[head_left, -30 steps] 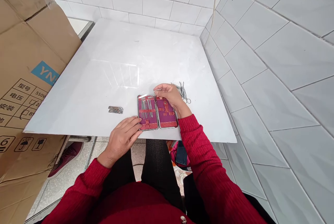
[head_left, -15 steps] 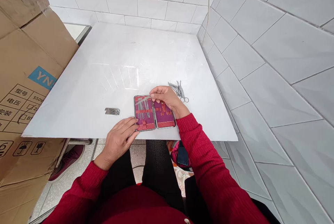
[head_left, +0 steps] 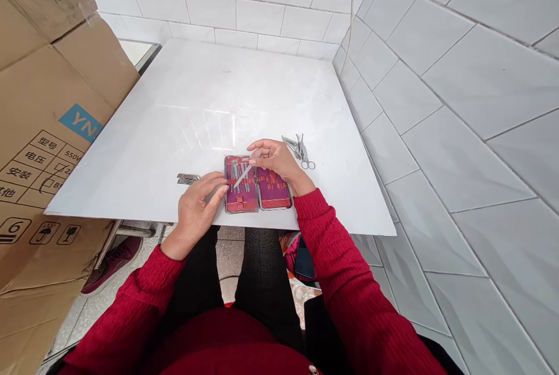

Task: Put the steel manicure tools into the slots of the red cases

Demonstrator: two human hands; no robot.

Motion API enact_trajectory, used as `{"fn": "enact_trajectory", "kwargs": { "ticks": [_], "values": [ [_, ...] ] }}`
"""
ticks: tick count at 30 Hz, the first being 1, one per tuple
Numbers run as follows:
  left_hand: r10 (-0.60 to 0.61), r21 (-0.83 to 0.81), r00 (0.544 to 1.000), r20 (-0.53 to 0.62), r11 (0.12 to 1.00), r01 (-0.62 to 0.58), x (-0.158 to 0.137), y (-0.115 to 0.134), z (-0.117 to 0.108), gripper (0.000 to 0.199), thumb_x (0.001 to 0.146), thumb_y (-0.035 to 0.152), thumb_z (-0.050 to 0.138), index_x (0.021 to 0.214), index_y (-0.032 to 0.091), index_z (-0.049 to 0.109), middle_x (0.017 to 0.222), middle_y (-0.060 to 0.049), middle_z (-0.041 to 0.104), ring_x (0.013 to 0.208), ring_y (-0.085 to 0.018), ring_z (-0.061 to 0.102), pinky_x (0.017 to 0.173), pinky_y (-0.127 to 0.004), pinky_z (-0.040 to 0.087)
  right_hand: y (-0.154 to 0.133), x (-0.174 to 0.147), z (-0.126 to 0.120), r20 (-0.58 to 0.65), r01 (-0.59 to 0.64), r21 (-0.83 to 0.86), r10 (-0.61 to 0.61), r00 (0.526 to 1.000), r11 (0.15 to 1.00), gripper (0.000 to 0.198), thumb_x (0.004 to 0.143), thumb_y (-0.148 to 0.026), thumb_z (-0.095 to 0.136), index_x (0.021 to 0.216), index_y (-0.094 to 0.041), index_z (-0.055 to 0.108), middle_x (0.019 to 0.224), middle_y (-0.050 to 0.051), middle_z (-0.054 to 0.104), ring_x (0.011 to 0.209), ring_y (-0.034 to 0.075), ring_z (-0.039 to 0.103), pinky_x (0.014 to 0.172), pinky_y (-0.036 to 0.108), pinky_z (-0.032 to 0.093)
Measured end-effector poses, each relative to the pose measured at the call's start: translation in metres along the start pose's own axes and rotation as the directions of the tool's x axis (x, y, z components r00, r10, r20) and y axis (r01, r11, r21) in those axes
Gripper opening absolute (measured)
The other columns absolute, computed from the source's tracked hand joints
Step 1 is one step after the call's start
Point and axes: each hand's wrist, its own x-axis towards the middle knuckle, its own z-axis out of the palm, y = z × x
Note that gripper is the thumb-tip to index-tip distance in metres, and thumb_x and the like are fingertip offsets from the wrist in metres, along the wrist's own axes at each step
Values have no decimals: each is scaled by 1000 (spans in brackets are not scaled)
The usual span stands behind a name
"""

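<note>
An open manicure case (head_left: 275, 201) with a red and purple lining lies near the table's front edge. Several slim metal tools (head_left: 245, 169) stand in the loops of its left half. Above them, my right hand (head_left: 277, 159) pinches a flat metal nail file (head_left: 243, 177) that slants down to the left. My left hand (head_left: 198, 206) is at the case's left edge, with fingers and thumb closed on the rim. Left of the case lie nail clippers (head_left: 187, 179), partly behind my left hand. Small scissors (head_left: 307, 164) lie with other metal tools (head_left: 297, 145) beyond my right hand.
The white table (head_left: 187, 78) meets tiled walls at the back and right. A big cardboard box (head_left: 52, 95) stands along the left side. Below the front edge are my legs, a phone (head_left: 304, 259) and a shoe (head_left: 114, 264).
The nail file has swung from nearly level to a steep slant, its free end lower over the left half. My left hand has shifted up along the case's edge. The view has tilted slightly.
</note>
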Motion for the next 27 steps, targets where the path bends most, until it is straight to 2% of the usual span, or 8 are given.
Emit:
{"fn": "enact_trajectory", "kwargs": {
  "ticks": [2,5,11,16,20,23,27],
  "values": [
    [12,59,999,29,998,-14,7,5,5,28,102,45,60,102,24,78,120,-5,77,115,-24,71,105,-45,55,-3,-2,3,47,0,19,0,999,1000,48,63,-37,93,104,-20,73,77,-1,73,65,11,61,62,25,48],
    [40,92,997,60,995,-46,12,10,12,29,102,45,59,95,24,78,118,-4,77,116,-25,69,109,-48,50,-6,-4,5,74,3,34,-6,997,999,51,62,-38,94,104,-19,71,76,-1,73,63,11,60,60,24,48],
    [69,88,988,135,993,-82,9,20,22,31,104,36,53,84,23,73,114,-3,76,115,-23,68,115,-50,42,-2,-3,11,44,-11,123,6,999,992,43,64,-44,93,89,-19,68,64,-4,67,50,8,51,48,21,36],
    [97,196,989,114,973,-118,2,16,16,29,105,38,52,92,23,73,117,-4,76,117,-24,67,117,-53,39,4,0,11,-81,25,69,-19,997,997,39,68,-50,89,81,-19,70,55,-4,61,48,9,51,45,22,34],
    [200,265,971,129,937,-229,-11,0,4,24,105,34,53,99,22,74,120,-7,76,118,-26,67,111,-51,46,9,2,9,-215,64,-53,-74,974,997,35,72,-46,86,90,-21,70,57,-6,63,50,10,55,56,26,48],
    [271,243,943,191,918,-313,-22,-9,0,18,104,30,57,105,22,74,124,-7,75,123,-26,66,110,-50,50,15,4,8,-300,67,-167,-115,947,984,32,75,-42,83,95,-23,66,61,-7,66,52,11,57,61,27,51],
    [291,215,933,211,917,-335,-30,-14,0,18,102,32,62,113,24,73,127,-7,74,128,-28,65,110,-51,53,20,7,6,-347,51,-206,-121,930,977,31,78,-44,80,93,-24,62,65,-7,66,53,11,58,60,27,50]
  ]
}}
